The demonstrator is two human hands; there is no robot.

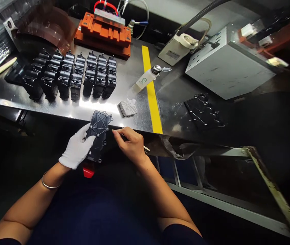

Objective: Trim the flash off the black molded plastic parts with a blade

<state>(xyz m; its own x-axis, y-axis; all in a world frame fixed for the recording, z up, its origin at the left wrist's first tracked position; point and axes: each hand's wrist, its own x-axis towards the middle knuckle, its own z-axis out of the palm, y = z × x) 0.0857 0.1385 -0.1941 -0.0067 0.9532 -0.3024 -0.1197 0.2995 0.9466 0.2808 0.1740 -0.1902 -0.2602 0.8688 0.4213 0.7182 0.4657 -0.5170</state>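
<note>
Left fingers (90, 141) grip a ribbed black cover (98, 142), seemingly mid-work, right fingers (119, 139) pinching a slim tool (147, 149) beside it (black housings (77, 76) beyond them: done or pending, unclear).

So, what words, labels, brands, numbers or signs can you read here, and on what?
None can be read for certain.
Bottle: green round logo with print below, too small.
White device: label with dark print, too blurred.
White tag at upper left: dark oval mark, too small.
Held part: no lettering that I can make out.
</note>
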